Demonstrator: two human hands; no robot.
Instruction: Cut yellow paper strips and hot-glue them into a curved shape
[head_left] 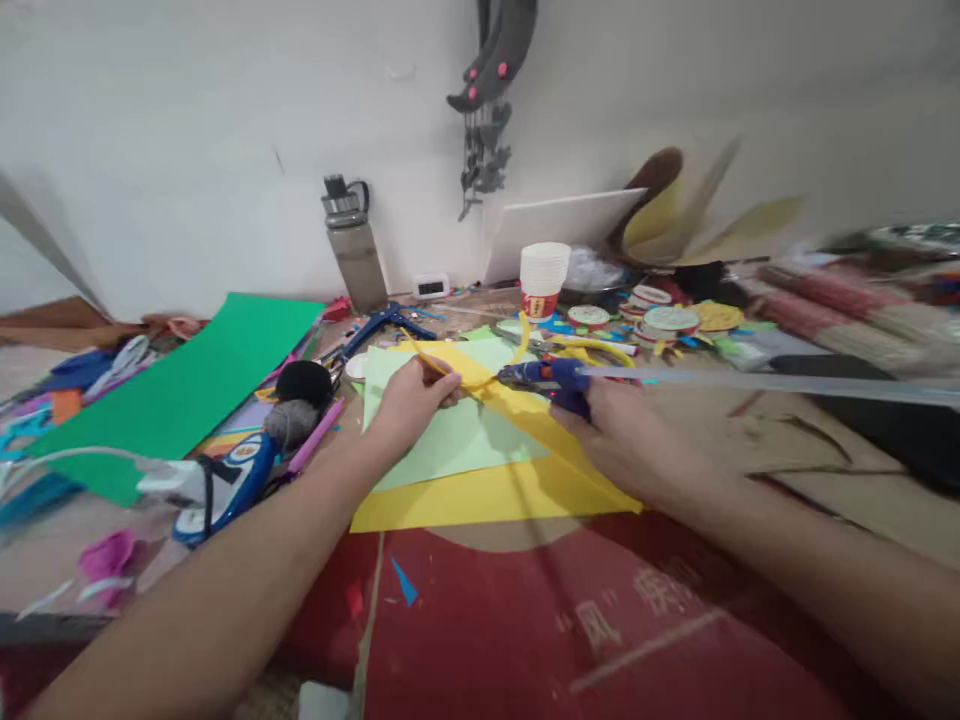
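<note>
My left hand pinches a narrow yellow strip between thumb and fingers. In my right hand is a blue hot glue gun, with a long clear glue stick coming out of its back. Its nozzle points left and meets, or nearly meets, the yellow material by my left fingertips; I cannot tell whether it touches. Below both hands lie a pale green sheet and a yellow sheet. Yellow-handled scissors rest just beyond the glue gun.
A green sheet and a blue device with a white plug lie left. Behind stand a grey bottle and stacked paper cups. Another blue glue gun-like tool lies ahead. Tape rolls sit right.
</note>
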